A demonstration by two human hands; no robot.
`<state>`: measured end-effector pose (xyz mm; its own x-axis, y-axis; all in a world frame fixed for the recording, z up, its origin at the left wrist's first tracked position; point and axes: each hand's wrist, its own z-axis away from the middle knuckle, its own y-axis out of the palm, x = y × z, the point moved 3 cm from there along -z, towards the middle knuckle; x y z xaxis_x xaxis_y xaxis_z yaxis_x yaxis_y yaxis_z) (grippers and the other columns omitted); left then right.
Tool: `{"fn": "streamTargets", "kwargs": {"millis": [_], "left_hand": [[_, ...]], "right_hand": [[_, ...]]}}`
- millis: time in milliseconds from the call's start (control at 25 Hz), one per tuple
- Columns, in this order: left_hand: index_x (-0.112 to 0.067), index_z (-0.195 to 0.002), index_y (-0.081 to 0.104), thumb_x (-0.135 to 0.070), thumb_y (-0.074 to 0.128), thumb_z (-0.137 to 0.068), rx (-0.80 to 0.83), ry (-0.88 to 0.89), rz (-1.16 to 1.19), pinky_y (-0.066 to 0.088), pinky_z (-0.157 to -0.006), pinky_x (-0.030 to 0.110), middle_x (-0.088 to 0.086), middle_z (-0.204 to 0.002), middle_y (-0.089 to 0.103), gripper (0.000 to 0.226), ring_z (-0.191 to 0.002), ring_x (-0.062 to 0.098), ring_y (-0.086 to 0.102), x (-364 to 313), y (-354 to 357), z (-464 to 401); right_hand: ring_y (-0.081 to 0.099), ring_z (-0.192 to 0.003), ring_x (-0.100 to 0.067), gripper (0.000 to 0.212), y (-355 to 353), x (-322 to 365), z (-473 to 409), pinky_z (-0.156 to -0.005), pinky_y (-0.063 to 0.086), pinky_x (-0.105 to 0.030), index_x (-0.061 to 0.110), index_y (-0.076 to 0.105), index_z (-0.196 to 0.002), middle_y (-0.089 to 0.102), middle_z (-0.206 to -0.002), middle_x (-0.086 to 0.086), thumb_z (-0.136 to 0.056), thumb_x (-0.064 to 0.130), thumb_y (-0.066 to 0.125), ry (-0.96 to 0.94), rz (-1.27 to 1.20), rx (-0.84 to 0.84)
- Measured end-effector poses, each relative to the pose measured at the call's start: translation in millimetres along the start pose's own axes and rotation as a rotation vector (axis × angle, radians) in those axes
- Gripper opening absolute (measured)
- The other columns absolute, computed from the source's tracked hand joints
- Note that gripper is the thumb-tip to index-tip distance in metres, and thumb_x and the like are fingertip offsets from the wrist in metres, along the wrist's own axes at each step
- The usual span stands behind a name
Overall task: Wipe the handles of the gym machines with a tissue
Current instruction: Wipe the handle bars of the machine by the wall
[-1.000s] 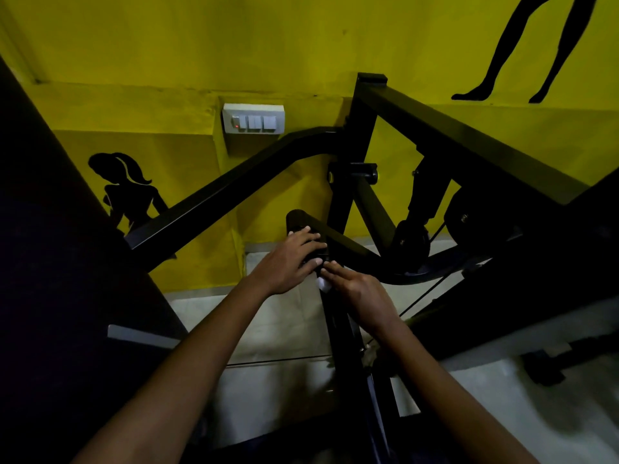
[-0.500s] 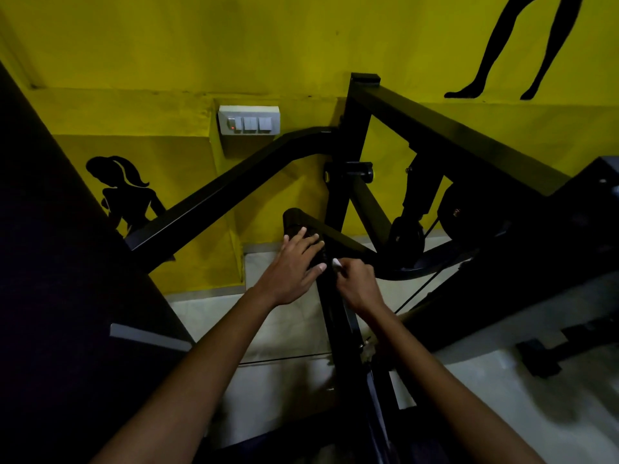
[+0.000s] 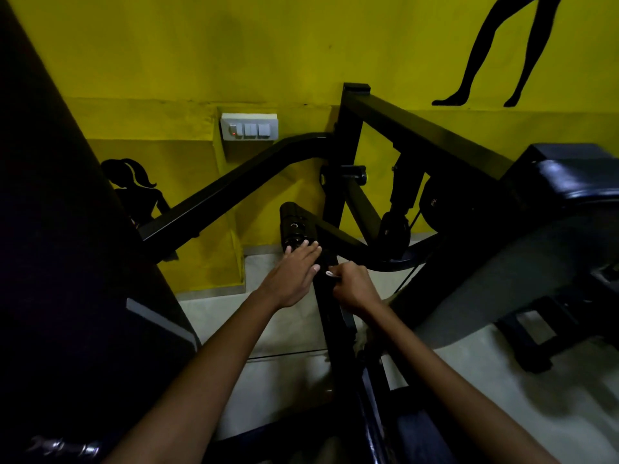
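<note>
Tissue and both hands at the black handle of a gym machine.

The tissue shows only as a small white scrap poking out of the right hand, whose curled fingers clench it against the dark bar just below the handle. The left hand lies beside it with straight, relaxed fingers resting flat on the lower end of the handle, gripping nothing. The handle is a thick black cylinder angled up and away from the hands, joined to the black machine frame. Behind stands a yellow wall with a white switch plate and black silhouette figures; a padded seat sits at the right above a pale floor.
</note>
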<state>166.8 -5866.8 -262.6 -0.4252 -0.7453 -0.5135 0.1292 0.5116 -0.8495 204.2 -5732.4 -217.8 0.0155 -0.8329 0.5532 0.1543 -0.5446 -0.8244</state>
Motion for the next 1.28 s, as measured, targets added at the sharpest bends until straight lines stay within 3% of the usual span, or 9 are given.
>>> {"fn": "streamTargets", "kwargs": {"millis": [200, 320, 440, 640, 1280], "left_hand": [[-0.007, -0.150, 0.022, -0.028, 0.033, -0.104, 0.031, -0.051, 0.080, 0.003, -0.118, 0.032, 0.006, -0.160, 0.014, 0.052, -0.148, 0.016, 0.008, -17, 2, 16], [-0.007, -0.150, 0.024, -0.029, 0.033, -0.104, 0.033, -0.053, 0.046, 0.006, -0.117, 0.032, 0.007, -0.159, 0.015, 0.052, -0.147, 0.018, 0.012, -28, 3, 25], [-0.008, -0.150, 0.024, -0.030, 0.032, -0.104, 0.043, -0.066, 0.030, 0.010, -0.118, 0.033, 0.006, -0.159, 0.015, 0.052, -0.146, 0.018, 0.015, -35, 1, 33], [-0.007, -0.150, 0.025, -0.030, 0.032, -0.104, 0.056, -0.070, 0.018, 0.015, -0.119, 0.036, 0.007, -0.159, 0.016, 0.052, -0.146, 0.019, 0.018, -49, 1, 49], [-0.005, -0.147, 0.029, -0.027, 0.034, -0.103, 0.052, -0.054, -0.011, 0.024, -0.116, 0.038, 0.009, -0.157, 0.022, 0.049, -0.143, 0.023, 0.025, -90, 6, 102]], "right_hand": [[0.061, -0.087, -0.029, 0.013, -2, -3, 36, -0.064, 0.042, -0.031, -0.002, 0.065, -0.083, 0.066, -0.085, -0.018, -0.081, -0.006, 0.052, -0.021, 0.023, 0.000], [0.061, -0.095, -0.034, 0.018, -3, -4, 56, -0.076, 0.052, -0.040, -0.005, 0.066, -0.093, 0.067, -0.096, -0.023, -0.080, -0.005, 0.053, -0.046, 0.026, -0.004], [0.060, -0.100, -0.034, 0.020, -3, -4, 75, -0.084, 0.051, -0.047, -0.001, 0.067, -0.098, 0.066, -0.102, -0.021, -0.081, -0.003, 0.056, -0.035, 0.028, 0.009], [0.058, -0.112, -0.027, 0.032, -8, -1, 107, -0.095, 0.048, -0.035, -0.001, 0.061, -0.115, 0.063, -0.117, -0.018, -0.083, -0.005, 0.059, -0.036, 0.011, 0.015], [0.058, -0.109, -0.022, 0.035, -11, 0, 189, -0.092, 0.049, -0.028, 0.002, 0.053, -0.123, 0.059, -0.120, -0.015, -0.088, 0.001, 0.058, -0.093, 0.052, -0.025]]}}
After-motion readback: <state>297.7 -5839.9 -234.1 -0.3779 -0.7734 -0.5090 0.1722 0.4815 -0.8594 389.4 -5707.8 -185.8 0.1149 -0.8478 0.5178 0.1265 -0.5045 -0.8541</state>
